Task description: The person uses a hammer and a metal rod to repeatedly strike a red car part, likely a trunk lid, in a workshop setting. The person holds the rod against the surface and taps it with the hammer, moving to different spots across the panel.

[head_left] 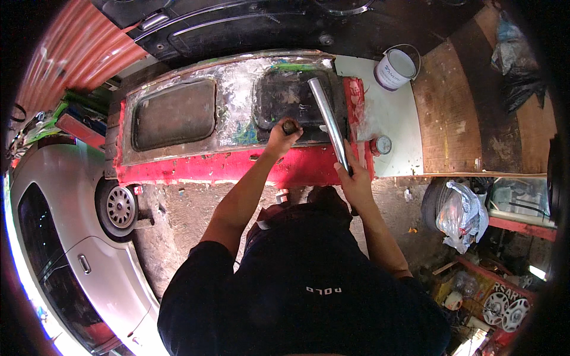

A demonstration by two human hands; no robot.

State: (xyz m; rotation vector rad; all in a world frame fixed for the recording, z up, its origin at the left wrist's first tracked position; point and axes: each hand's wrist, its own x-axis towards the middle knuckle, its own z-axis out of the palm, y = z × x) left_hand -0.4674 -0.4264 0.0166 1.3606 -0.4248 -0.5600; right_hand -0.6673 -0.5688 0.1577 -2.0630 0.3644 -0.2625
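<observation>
Your right hand [357,185] has its fingers wrapped around the lower end of a shiny metal tube [326,114], which slants away from them, up and slightly to the left. Your left hand [278,141] is curled, its fingers closed around a short, dark, round-ended piece [290,126], level with the middle of the tube and to its left; what this piece is, you cannot tell from here.

Beneath both sets of fingers lies a worn panel [234,101] with a red strip [219,171] along its near edge. A dark recess [279,95] sits just beyond your left fingers, and a brown recess [175,115] lies well to their left. Just right of your right fingers stands a small can [382,145]. Farther off, beyond it, a white bucket [395,68] with a wire handle rests on a pale board [395,121]. Well left of your fingers is a silver car [95,249]; farthest beyond them runs a large black panel [255,35].
</observation>
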